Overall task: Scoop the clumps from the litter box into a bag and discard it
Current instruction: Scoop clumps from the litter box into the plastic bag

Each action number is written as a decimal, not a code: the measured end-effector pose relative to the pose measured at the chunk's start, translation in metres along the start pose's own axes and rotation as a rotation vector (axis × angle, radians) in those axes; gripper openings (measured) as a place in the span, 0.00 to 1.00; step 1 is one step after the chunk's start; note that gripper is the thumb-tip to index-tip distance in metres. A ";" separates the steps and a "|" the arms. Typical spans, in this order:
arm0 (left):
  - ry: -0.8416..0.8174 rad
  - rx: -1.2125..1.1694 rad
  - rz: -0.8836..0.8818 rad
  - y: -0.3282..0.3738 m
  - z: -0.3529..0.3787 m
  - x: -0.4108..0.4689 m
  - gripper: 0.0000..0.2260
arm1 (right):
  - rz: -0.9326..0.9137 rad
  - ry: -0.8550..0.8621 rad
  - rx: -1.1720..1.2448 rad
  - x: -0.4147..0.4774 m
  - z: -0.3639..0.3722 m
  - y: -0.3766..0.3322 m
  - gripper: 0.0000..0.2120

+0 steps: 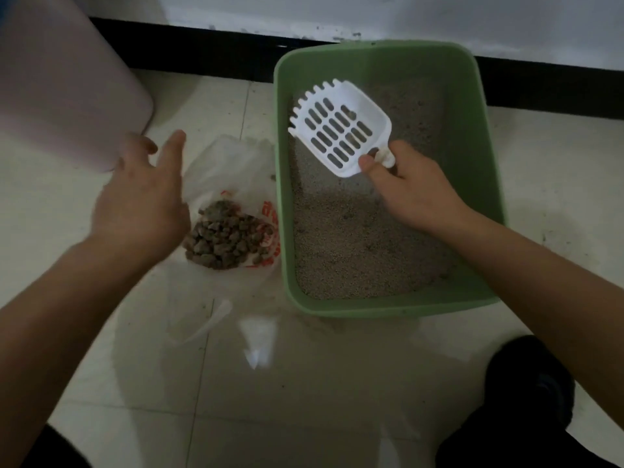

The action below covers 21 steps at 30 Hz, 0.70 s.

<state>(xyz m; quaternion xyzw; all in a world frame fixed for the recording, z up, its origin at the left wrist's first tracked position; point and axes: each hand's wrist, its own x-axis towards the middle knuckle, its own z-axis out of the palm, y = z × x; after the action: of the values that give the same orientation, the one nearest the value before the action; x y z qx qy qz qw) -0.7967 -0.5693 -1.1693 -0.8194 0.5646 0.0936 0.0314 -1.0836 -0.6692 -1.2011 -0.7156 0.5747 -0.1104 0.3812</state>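
A green litter box (491,157) stands on the tiled floor, half filled with pale grey litter (351,244). My right hand (415,194) grips the handle of a white slotted scoop (337,130), held above the litter with its toothed edge pointing up and left; the scoop looks empty. To the left of the box lies a clear plastic bag (229,173) with red print, holding a pile of brown clumps (226,238). My left hand (141,197) hovers over the bag's left side with fingers spread and relaxed, holding nothing.
A pale pink container (64,82) stands at the upper left, close to my left hand. A black baseboard (202,52) and white wall run behind the box. My dark-clothed knee (526,393) is at the lower right. Scattered litter specks lie on the tiles.
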 end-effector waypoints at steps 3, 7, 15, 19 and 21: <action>0.088 -0.140 0.006 -0.022 -0.015 0.010 0.31 | -0.050 -0.032 0.077 -0.013 0.005 -0.034 0.13; 0.070 -0.308 -0.126 -0.035 -0.027 0.014 0.30 | -0.344 0.009 -0.218 -0.036 0.027 -0.069 0.12; 0.025 -0.396 -0.209 -0.033 -0.028 0.009 0.28 | -0.712 0.249 -0.901 -0.036 0.065 -0.065 0.23; 0.018 -0.412 -0.211 -0.028 -0.028 0.009 0.27 | -0.739 0.222 -0.843 -0.029 0.059 -0.063 0.25; 0.022 -0.413 -0.211 -0.028 -0.027 0.009 0.27 | -0.754 0.211 -0.816 -0.028 0.059 -0.059 0.28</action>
<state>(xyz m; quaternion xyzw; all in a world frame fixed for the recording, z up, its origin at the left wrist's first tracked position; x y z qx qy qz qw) -0.7643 -0.5720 -1.1460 -0.8639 0.4450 0.1944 -0.1337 -1.0132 -0.6163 -1.1942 -0.9459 0.3106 -0.0789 -0.0516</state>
